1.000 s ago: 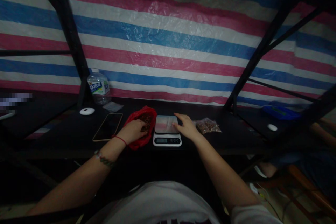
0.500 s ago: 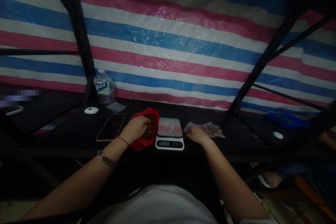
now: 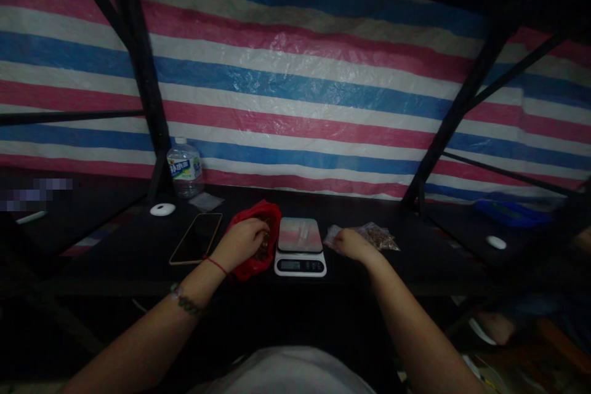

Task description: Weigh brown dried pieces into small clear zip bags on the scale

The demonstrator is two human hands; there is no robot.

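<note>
My left hand (image 3: 244, 242) reaches into an open red plastic bag (image 3: 237, 217) of small brown pieces (image 3: 264, 250). Its fingers are curled together among the pieces; what they pinch, if anything, is hidden. Just right of the bag stands a white kitchen scale (image 3: 300, 265) with a shiny plate and a small display. To the right of the scale, my right hand (image 3: 351, 244) has its fingers closed at a clear plastic bag (image 3: 331, 236), which lies low on the table. Filled clear bags of brown bits (image 3: 381, 237) lie beyond that hand, partly covered by it.
A phone (image 3: 196, 239) lies left of the red bag. Behind it are a clear plastic bottle (image 3: 185, 169), a flat clear packet (image 3: 206, 201) and a white rounded object (image 3: 162, 209). Farther right sit a blue tray (image 3: 512, 213) and another white object (image 3: 496, 242). Black metal posts (image 3: 148, 92) flank the table.
The camera has tilted up a little, so everything appears lower. My right hand has shifted slightly right, and the clear bag at its fingers looks flatter. My left hand stays in the red bag.
</note>
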